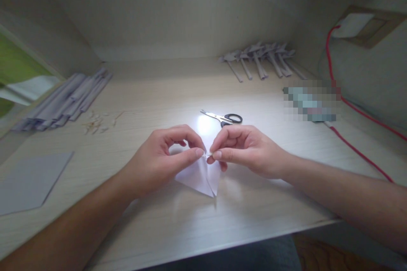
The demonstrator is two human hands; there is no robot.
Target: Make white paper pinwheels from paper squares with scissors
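Observation:
In the middle of the head view, a white piece of cut paper (199, 180) hangs between my hands, its slit corners pointing down toward the desk. My left hand (168, 152) pinches the paper's gathered upper part between thumb and fingertips. My right hand (241, 150) is closed in a pinch at the same spot, on a tiny white piece (210, 155) whose exact kind I cannot make out. Fingertips of both hands almost meet there. Just beyond them lie scissors (219, 116) with black handles, blades pointing left, one handle loop partly hidden by my right hand.
Rolled paper tubes (68, 99) are piled at the left, near small whitish bits (95, 123). Square paper sheets (33, 182) lie at the front left. Paper pinwheels (257, 57) on sticks rest at the back right. A pixelated object (310, 103) and red cable (359, 156) lie right.

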